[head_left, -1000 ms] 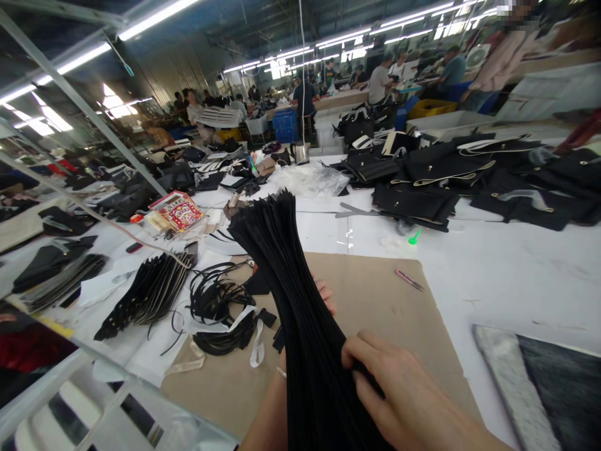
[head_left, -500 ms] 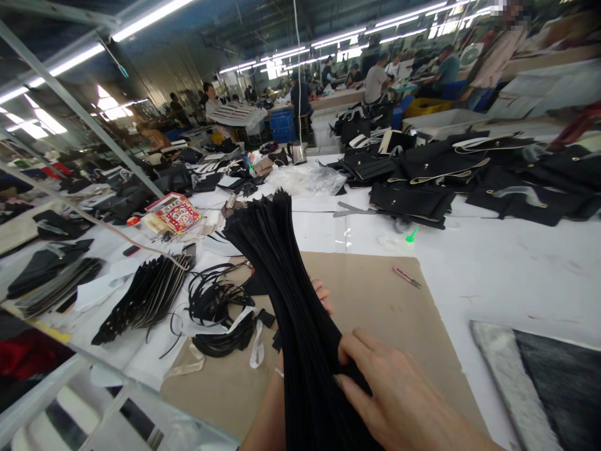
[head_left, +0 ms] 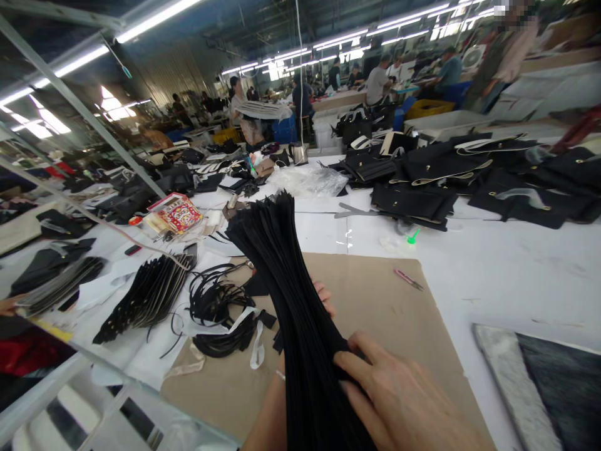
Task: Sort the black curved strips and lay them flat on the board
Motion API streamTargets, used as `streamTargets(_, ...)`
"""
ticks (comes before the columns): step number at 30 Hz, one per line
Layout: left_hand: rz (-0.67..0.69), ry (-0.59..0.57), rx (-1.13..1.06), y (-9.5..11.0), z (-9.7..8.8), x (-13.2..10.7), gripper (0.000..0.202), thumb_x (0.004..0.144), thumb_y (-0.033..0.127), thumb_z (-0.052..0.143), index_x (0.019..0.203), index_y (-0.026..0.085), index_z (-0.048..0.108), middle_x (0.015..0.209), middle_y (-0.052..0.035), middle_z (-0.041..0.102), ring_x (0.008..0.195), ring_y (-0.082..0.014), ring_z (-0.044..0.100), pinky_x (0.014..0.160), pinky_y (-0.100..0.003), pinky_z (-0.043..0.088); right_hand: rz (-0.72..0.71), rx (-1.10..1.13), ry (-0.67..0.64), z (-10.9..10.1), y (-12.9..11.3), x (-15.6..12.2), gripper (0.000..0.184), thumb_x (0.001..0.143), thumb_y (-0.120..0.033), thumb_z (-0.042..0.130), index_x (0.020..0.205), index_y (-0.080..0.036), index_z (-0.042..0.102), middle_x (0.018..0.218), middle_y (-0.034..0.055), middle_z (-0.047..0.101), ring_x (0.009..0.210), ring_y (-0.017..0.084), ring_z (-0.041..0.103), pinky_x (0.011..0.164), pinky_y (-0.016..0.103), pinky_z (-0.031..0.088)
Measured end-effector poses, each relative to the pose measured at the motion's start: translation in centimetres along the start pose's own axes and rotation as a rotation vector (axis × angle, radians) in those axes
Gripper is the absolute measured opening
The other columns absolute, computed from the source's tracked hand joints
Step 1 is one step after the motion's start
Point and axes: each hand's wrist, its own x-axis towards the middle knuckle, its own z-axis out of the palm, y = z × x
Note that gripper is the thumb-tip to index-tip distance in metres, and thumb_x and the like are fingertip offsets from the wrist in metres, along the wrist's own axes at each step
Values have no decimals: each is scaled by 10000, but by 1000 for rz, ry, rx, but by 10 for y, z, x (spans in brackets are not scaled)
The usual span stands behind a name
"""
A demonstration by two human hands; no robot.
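The black strips (head_left: 298,307) were held over the brown sheet (head_left: 385,300), gripped from behind by the left hand (head_left: 323,298). Their near right edge was pinched by the right hand (head_left: 399,388); its fingers had just been shifted a bit, so the bunch was likely still held well.

Strip lights (head_left: 159,20), bright windows (head_left: 113,103), ribbed wall (head_left: 173,70), white table (head_left: 498,263)

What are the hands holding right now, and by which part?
A thick bundle of black strips: the left hand wraps behind its middle, and the right hand grips its right edge, lower in the picture.
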Motion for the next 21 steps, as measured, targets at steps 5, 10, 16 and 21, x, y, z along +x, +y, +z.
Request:
streamTargets(5,-3,17,33,-2,1,1,231,951,254,351,782,172,486,707,27,214,570,-78,301,486,-127,337,7,21,2,2,0,3,267,855,-90,433,982,-222,627,1009,77,601,795,251,677,626,343,523)
streamTargets(10,0,26,96,-2,-3,4,231,931,262,378,748,178,493,693,23,235,559,-82,301,480,-134,344,10,59,50,11,5,4,285,821,-63,451,995,-218,616,1006,72,599,774,243,678,602,326,511)
streamTargets(16,-35,33,213,-1,-9,2,183,889,255,457,730,200,529,677,2,351,557,-108,332,457,-194,347,11,170,140,18,14,-1,335,809,-40,417,997,-216,631,987,58,618,696,172,670,602,265,485)
streamTargets(21,-7,58,251,-2,-11,0,172,914,275,465,796,214,574,728,-14,479,592,-118,426,492,-230,405,19,177,134,18,16,0,361,798,-11,402,1011,-204,619,975,52,607,712,163,658,625,262,473)
